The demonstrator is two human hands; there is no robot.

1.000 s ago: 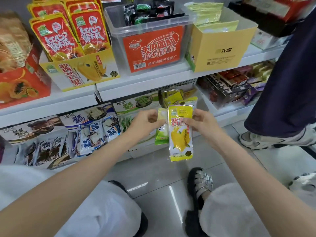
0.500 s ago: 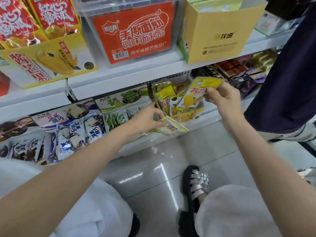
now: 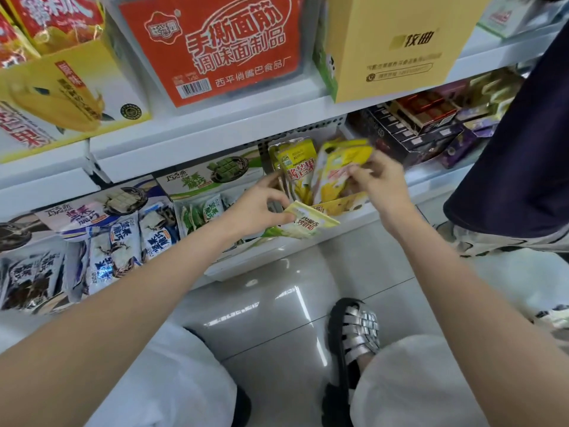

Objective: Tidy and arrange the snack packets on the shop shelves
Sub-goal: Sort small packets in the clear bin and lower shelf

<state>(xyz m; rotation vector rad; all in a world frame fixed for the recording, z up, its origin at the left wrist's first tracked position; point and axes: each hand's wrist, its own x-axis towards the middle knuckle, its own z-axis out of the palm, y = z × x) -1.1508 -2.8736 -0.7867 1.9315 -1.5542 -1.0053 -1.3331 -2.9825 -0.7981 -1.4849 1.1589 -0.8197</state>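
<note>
My right hand (image 3: 380, 183) pinches a yellow mango snack packet (image 3: 335, 167) by its upper part and holds it tilted inside the open yellow display box (image 3: 341, 204) on the lower shelf, beside other upright yellow packets (image 3: 297, 167). My left hand (image 3: 257, 204) grips a pale green and yellow packet (image 3: 309, 224) by one end, just in front of that box. The left forefinger reaches toward the standing packets.
Blue-white (image 3: 123, 245) and green (image 3: 203, 211) snack packets fill display boxes to the left on the lower shelf (image 3: 246, 260). An orange-labelled tub (image 3: 212, 47) and a yellow carton (image 3: 397, 47) stand on the upper shelf. Another person's dark-clothed leg (image 3: 520, 155) stands at the right. Dark boxes (image 3: 425, 127) sit behind it.
My right hand has carried the yellow mango packet from mid-air in front of me down into the display box. My left hand with the pale packet moved closer to the box.
</note>
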